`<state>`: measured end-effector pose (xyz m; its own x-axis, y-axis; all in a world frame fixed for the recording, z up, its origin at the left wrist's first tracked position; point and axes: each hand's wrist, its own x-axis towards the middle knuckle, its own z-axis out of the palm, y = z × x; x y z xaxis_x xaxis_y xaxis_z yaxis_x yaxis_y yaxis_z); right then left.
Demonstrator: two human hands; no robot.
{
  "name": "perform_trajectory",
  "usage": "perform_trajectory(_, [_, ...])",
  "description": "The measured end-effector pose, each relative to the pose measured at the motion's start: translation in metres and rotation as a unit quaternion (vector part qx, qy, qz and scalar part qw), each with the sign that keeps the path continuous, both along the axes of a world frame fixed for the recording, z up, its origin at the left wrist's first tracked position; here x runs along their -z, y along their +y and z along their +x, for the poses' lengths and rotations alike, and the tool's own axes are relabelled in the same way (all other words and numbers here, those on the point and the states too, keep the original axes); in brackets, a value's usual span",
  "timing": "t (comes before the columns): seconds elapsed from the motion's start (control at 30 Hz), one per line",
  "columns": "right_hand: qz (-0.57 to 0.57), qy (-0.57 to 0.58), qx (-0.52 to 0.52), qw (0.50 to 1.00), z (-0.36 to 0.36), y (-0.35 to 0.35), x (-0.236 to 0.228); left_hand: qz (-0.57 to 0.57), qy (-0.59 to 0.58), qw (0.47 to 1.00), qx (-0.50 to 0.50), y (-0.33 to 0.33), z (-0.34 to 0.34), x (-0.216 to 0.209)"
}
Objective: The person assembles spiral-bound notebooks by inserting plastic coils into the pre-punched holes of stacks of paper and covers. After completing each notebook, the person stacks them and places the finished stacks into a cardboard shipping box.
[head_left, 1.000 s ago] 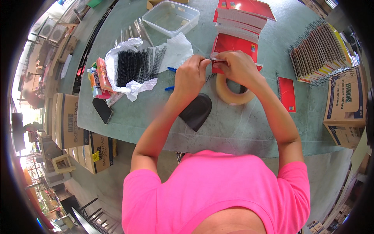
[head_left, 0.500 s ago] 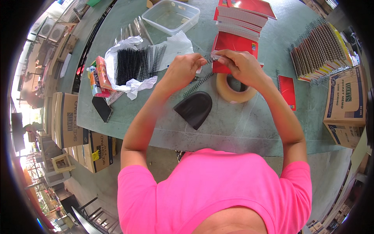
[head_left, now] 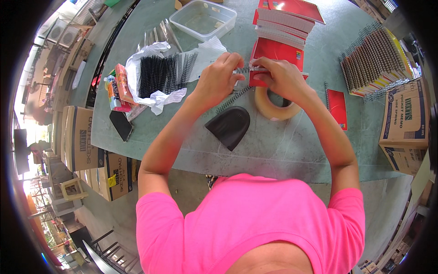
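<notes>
A dark wire coil (head_left: 241, 71) bridges the gap between my hands. My left hand (head_left: 220, 76) is curled about its left end, thumb and fingertips visibly parted. At the coil's right end, my right hand (head_left: 284, 76) bends over a small red notebook (head_left: 258, 78), thumb and fingers at its edge; the exact grip is partly hidden. Behind it stands a fanned row of red notebooks (head_left: 277, 49). Another loose coil (head_left: 233, 99) lies slanted below my hands. A roll of clear tape (head_left: 270, 109) sits under my right wrist, and a black wedge-shaped object (head_left: 229, 128) rests nearer me.
Left, black coils (head_left: 159, 75) lie on white paper (head_left: 157, 101) beside colourful packets (head_left: 119, 91) and a phone (head_left: 121, 125). A clear tub (head_left: 203, 20) stands at the back. Rightward are a coiled notebook (head_left: 336, 108), stacked bound notebooks (head_left: 372, 61) and a carton (head_left: 404, 112).
My left thumb and fingertips have parted from a pinch, showing more of the coil. My right hand has stayed nearly in place at the notebook.
</notes>
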<state>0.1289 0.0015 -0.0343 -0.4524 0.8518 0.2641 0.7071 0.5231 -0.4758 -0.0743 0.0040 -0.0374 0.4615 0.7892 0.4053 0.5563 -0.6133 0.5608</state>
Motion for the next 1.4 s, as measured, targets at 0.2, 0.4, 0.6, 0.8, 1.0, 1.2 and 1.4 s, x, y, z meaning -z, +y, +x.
perform_trajectory(0.2, [0.111, -0.016, 0.036, 0.993, 0.004, -0.005, 0.008, -0.017, 0.006, 1.000, -0.015, -0.001, 0.004, -0.001])
perform_trajectory(0.4, [0.078, -0.057, 0.056, 0.994, -0.001, -0.007, 0.006, -0.101, -0.029, 0.994, 0.041, 0.019, -0.011, 0.010])
perform_trajectory(0.6, [0.111, -0.035, 0.016, 0.993, 0.000, -0.004, 0.008, -0.144, -0.034, 0.988, 0.041, 0.018, -0.009, 0.002])
perform_trajectory(0.8, [0.102, 0.080, 0.024, 0.991, -0.007, -0.003, 0.011, -0.131, -0.024, 0.991, 0.020, 0.017, -0.007, -0.002])
perform_trajectory(1.0, [0.042, 0.073, 0.053, 0.995, -0.006, -0.004, 0.007, 0.108, 0.120, 0.986, 0.036, -0.023, 0.014, 0.004])
perform_trajectory(1.2, [0.036, 0.090, 0.013, 0.995, -0.006, -0.006, 0.010, -0.111, 0.312, 0.940, 0.081, -0.050, 0.003, 0.057])
perform_trajectory(1.4, [-0.112, 0.157, 0.067, 0.979, 0.051, -0.008, 0.007, -0.107, 0.037, 0.994, -0.006, -0.048, -0.006, 0.001])
